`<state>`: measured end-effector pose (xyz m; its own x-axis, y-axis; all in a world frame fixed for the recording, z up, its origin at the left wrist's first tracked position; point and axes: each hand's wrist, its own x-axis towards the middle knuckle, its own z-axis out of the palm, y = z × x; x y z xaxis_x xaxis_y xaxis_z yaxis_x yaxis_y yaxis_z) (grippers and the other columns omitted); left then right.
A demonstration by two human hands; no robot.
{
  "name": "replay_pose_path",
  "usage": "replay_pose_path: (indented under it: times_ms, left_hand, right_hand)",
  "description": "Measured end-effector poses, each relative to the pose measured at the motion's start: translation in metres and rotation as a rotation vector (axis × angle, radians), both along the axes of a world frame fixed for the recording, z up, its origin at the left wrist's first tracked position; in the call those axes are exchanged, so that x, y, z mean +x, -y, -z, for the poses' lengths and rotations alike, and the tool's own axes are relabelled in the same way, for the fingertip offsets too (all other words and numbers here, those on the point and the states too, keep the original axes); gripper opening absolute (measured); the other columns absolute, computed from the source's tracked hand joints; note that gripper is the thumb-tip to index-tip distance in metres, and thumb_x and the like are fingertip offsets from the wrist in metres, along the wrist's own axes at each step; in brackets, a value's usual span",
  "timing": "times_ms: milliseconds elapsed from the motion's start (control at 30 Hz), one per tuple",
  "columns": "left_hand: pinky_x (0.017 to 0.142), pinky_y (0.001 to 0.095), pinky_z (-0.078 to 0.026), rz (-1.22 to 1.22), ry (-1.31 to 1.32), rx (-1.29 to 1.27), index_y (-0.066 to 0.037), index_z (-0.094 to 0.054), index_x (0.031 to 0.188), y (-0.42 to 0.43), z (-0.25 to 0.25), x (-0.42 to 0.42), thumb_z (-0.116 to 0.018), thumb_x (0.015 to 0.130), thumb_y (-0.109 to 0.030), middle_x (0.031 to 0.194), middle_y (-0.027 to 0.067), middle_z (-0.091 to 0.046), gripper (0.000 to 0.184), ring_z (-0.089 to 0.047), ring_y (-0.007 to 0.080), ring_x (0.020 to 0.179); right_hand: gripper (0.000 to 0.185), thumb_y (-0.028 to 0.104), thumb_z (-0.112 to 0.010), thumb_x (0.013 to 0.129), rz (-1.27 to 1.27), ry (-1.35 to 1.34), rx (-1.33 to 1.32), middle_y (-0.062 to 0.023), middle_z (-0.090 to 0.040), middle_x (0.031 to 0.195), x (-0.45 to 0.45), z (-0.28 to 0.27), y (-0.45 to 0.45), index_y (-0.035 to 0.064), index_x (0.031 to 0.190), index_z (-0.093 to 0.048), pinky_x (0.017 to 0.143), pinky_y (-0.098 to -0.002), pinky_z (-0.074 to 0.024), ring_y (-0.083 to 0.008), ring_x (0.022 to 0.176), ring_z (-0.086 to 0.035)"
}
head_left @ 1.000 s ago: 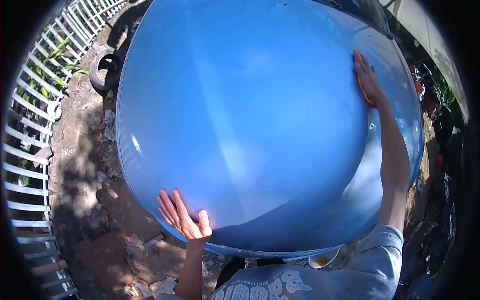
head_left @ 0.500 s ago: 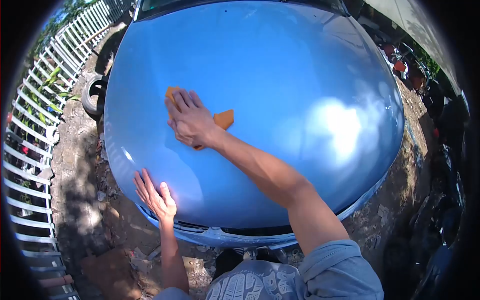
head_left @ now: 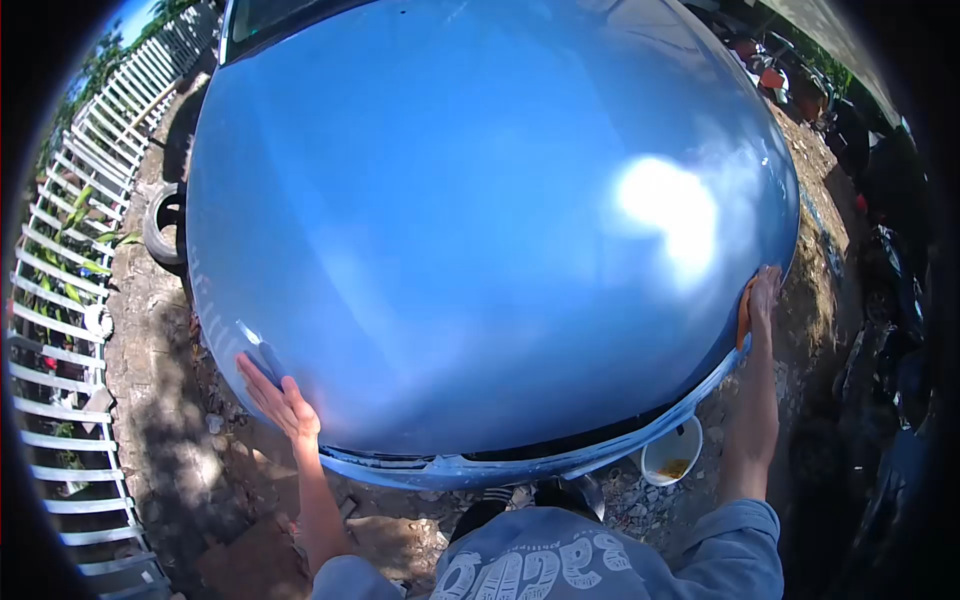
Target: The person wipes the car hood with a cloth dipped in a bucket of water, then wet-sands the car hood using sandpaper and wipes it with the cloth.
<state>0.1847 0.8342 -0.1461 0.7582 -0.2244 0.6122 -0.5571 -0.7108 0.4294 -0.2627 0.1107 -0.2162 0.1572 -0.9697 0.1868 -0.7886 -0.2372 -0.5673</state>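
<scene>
Two bare hands reach for the big, rounded, shiny blue metal car hood (head_left: 470,230), set wide apart near its front edge. The right hand (head_left: 763,292) holds a thin, flat orange sheet (head_left: 743,318) against the front right corner of the hood. Its fingers point forward, but I cannot tell how far they bend around the sheet. The left hand (head_left: 280,398) is spread flat at the front left edge, with its thumb sticking out from the fingers, which point forward and to the left. The right arm (head_left: 750,420) goes almost straight forward out of a rolled grey-blue sleeve (head_left: 738,530). The left arm (head_left: 318,500) goes forward too and leans a little left. Only a narrow strip of the orange sheet shows, and its long side runs forward, tipped a bit to the right at the far end. The hood's front faces the person, and the dark glass windshield (head_left: 268,22) is at the far end. A round white bucket (head_left: 688,442) with something yellow-brown inside sits on the ground, just past the blue bumper (head_left: 480,472), near the right arm.
</scene>
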Motion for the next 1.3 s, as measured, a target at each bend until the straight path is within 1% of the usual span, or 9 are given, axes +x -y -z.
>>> replay_pose_path:
  times_ms: [100, 200, 333, 433, 600, 767, 900, 1067, 1300]
  left_hand:
    - [0.115, 0.0503, -0.016, 0.007, 0.014, 0.003, 0.005, -0.021, 0.15, -0.001, 0.001, -0.002, -0.034, 0.097, -0.046, 0.153, 0.0265, -0.027, 0.075, -0.025, 0.0416, 0.142]
    - [0.115, 0.0545, -0.013, -0.02, -0.02, -0.005, 0.002, -0.021, 0.152, -0.002, 0.004, -0.002, -0.036, 0.095, -0.048, 0.155, 0.0231, -0.026, 0.077, -0.022, 0.0407, 0.144]
    - [0.115, 0.055, -0.014, -0.019, -0.045, -0.104, 0.0, -0.022, 0.152, -0.001, 0.01, 0.0, -0.035, 0.097, -0.044, 0.155, 0.0194, -0.03, 0.071, -0.023, 0.0397, 0.144]
    - [0.115, 0.0552, -0.015, -0.016, -0.05, -0.118, -0.001, -0.023, 0.152, -0.004, 0.013, -0.001, -0.035, 0.099, -0.043, 0.154, 0.0199, -0.03, 0.069, -0.024, 0.0391, 0.144]
    - [0.114, 0.0488, -0.021, -0.031, 0.003, -0.057, 0.003, -0.026, 0.149, -0.001, 0.008, -0.004, -0.036, 0.101, -0.039, 0.151, 0.0265, -0.031, 0.065, -0.029, 0.0403, 0.14]
    - [0.114, 0.0506, -0.021, 0.038, 0.046, -0.025, 0.004, -0.026, 0.148, -0.011, 0.017, 0.009, -0.035, 0.102, -0.042, 0.151, 0.0267, -0.031, 0.066, -0.028, 0.0412, 0.14]
    - [0.113, 0.0506, -0.022, 0.037, 0.045, -0.009, 0.004, -0.027, 0.148, -0.01, 0.013, 0.008, -0.036, 0.101, -0.042, 0.15, 0.0262, -0.032, 0.066, -0.029, 0.0412, 0.14]
    - [0.113, 0.0517, -0.023, 0.012, 0.074, -0.003, 0.006, -0.03, 0.145, -0.002, 0.006, 0.001, -0.038, 0.1, -0.042, 0.148, 0.0277, -0.034, 0.066, -0.031, 0.0414, 0.138]
    - [0.111, 0.0515, -0.025, 0.019, 0.065, -0.093, 0.005, -0.033, 0.144, 0.0, 0.009, 0.002, -0.036, 0.101, -0.039, 0.145, 0.028, -0.038, 0.062, -0.034, 0.0423, 0.136]
  right_hand:
    - [0.065, 0.047, -0.027, 0.102, -0.015, -0.179, -0.098, -0.0173, -0.02, 0.158, 0.094, -0.047, -0.053, 0.0075, 0.153, -0.022, 0.118, -0.0504, -0.0064, -0.0352, 0.148, -0.012]
    - [0.059, 0.041, -0.029, 0.102, -0.51, -0.168, -0.284, -0.0166, -0.021, 0.158, 0.28, -0.134, -0.177, 0.0093, 0.152, -0.027, 0.119, -0.0467, -0.01, -0.0335, 0.147, -0.015]
    - [0.053, 0.039, -0.029, 0.102, -0.985, -0.226, -0.476, -0.0188, -0.026, 0.155, 0.441, -0.157, -0.327, 0.0101, 0.146, -0.034, 0.12, -0.0493, -0.0079, -0.0359, 0.145, -0.02]
    - [0.051, 0.035, -0.039, 0.1, -1.212, 0.023, -0.481, -0.0208, -0.034, 0.149, 0.443, -0.138, -0.45, 0.0033, 0.14, -0.041, 0.118, -0.0508, -0.0185, -0.0378, 0.142, -0.027]
    - [0.056, 0.036, -0.042, 0.098, -1.106, 0.09, -0.463, -0.0191, -0.03, 0.153, 0.324, -0.111, -0.474, 0.0101, 0.147, -0.035, 0.116, -0.0555, -0.0204, -0.0366, 0.142, -0.028]
    - [0.059, 0.041, -0.028, 0.1, -0.5, -0.17, -0.286, -0.0141, -0.018, 0.159, 0.249, -0.122, -0.272, 0.0168, 0.154, -0.022, 0.119, -0.0519, -0.005, -0.0333, 0.147, -0.017]
    - [0.062, 0.046, -0.029, 0.1, -0.072, -0.002, -0.105, -0.0127, -0.019, 0.16, 0.14, -0.094, -0.171, 0.0168, 0.155, -0.02, 0.118, -0.0548, -0.0053, -0.0308, 0.148, -0.012]
    - [0.065, 0.044, -0.027, 0.102, 0.163, 0.115, 0.013, -0.0219, -0.01, 0.159, 0.104, -0.053, -0.264, 0.0092, 0.155, -0.014, 0.118, -0.0557, -0.0002, -0.0407, 0.148, -0.004]
    - [0.061, 0.029, -0.05, 0.094, -0.479, 0.228, -0.362, -0.0306, -0.026, 0.15, 0.302, -0.099, -0.511, -0.0019, 0.144, -0.034, 0.117, -0.0551, -0.0149, -0.0478, 0.141, -0.021]
